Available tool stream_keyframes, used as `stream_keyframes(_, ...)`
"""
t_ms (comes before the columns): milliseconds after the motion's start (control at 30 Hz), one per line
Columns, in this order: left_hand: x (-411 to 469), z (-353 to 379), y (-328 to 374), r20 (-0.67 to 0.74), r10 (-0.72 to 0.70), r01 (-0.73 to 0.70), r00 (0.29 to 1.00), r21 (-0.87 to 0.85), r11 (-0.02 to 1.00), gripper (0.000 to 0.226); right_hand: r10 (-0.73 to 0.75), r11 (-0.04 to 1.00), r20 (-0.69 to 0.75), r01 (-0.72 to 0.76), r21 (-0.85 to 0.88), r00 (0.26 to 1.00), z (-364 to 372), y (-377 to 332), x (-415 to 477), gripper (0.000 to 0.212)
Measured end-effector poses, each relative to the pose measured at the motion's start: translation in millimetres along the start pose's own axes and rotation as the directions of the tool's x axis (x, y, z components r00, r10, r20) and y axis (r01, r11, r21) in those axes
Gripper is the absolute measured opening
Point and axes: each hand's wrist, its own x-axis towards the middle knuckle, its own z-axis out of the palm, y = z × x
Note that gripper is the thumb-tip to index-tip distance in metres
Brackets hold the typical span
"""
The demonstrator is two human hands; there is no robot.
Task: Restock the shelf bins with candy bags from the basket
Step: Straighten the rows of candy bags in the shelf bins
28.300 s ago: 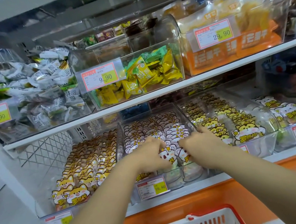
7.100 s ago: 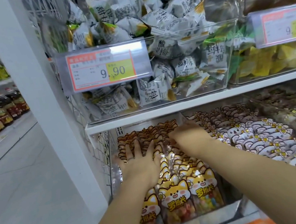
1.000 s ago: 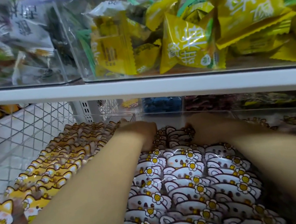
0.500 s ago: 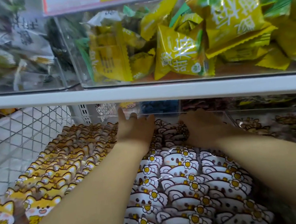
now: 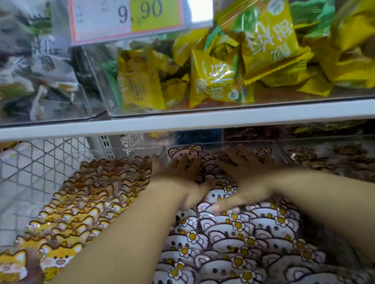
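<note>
Rows of white koala candy bags (image 5: 234,252) with yellow flowers fill the middle clear bin (image 5: 278,147) on the lower shelf. My left hand (image 5: 179,178) lies flat, fingers spread, on the bags near the back of that bin. Beside it, my right hand (image 5: 243,175) also lies flat with straight fingers on the rear bags, thumb stretched toward me. Neither hand holds a bag. To the left, orange fox candy bags (image 5: 76,213) are packed in the neighbouring bin. The basket is out of view.
The white upper shelf edge (image 5: 179,121) hangs low just above my hands. It bears a clear bin of yellow-green packets (image 5: 243,63) with a 9.90 price tag (image 5: 126,9). A white wire mesh panel (image 5: 18,168) closes the left side. Brown bags (image 5: 342,164) fill the right bin.
Both hands have flattened out and spread their fingers on the rear koala bags, and slid slightly toward me. The view has dropped and closed in a little.
</note>
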Motion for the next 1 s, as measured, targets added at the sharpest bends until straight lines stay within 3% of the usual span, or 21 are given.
stream_keyframes(167, 0.4, 4.5, 1.5, -0.076, -0.024, 0.022, 0.997, -0.027, 0.999, 0.088, 0.079, 0.997, -0.079, -0.08, -0.003, 0.994, -1.2, 13.7, -22.1, 0.133)
stream_keyframes(400, 0.1, -8.8, 4.9, 0.005, -0.041, 0.041, 0.999, -0.072, 0.997, 0.092, 0.042, 0.999, 0.051, -0.042, 0.001, 0.998, -13.0, 18.6, -16.6, 0.136)
stream_keyframes(433, -3.2, -9.9, 5.0, -0.004, -0.051, 0.051, 0.999, -0.088, 0.995, 0.088, 0.03, 0.998, 0.006, -0.03, 0.046, 1.0, -15.3, 22.0, -18.6, 0.13)
stream_keyframes(500, -10.6, -11.5, 3.0, -0.033, -0.046, 0.041, 0.998, -0.144, 0.989, 0.08, 0.02, 0.993, -0.146, -0.003, 0.121, 0.989, -18.3, 31.2, -23.5, 0.094)
stream_keyframes(567, -19.4, -11.0, 2.4, -0.065, 0.033, -0.046, 0.997, -0.216, 0.975, 0.072, 0.007, 1.0, -0.245, -0.003, 0.016, 0.969, -18.9, 42.1, -25.2, 0.053)
stream_keyframes(600, -23.6, -10.1, 4.7, -0.071, 0.09, -0.105, 0.993, -0.259, 0.96, 0.07, 0.008, 0.998, -0.218, -0.02, -0.051, 0.976, -18.3, 44.3, -25.6, 0.042)
stream_keyframes(667, -29.3, -5.3, 13.7, -0.027, 0.169, -0.168, 0.985, -0.325, 0.931, 0.073, 0.03, 0.995, -0.137, -0.043, -0.091, 0.99, -15.2, 41.2, -22.7, 0.046)
stream_keyframes(767, -27.4, 0.4, 29.1, 0.068, 0.134, -0.107, 0.989, -0.308, 0.945, 0.078, 0.035, 0.995, -0.178, -0.05, -0.083, 0.984, -10.1, 37.7, -13.4, 0.047)
stream_keyframes(933, -38.6, 0.0, 36.0, 0.029, 0.066, -0.054, 0.997, -0.302, 0.952, 0.075, 0.063, 0.998, -0.261, -0.069, -0.013, 0.963, -6.4, 32.8, -21.2, 0.014)
stream_keyframes(1000, -47.9, 0.7, 36.0, 0.041, 0.061, -0.045, 0.997, -0.314, 0.948, 0.074, 0.058, 0.995, -0.314, -0.082, -0.062, 0.948, -1.4, 30.2, -27.9, 0.029)
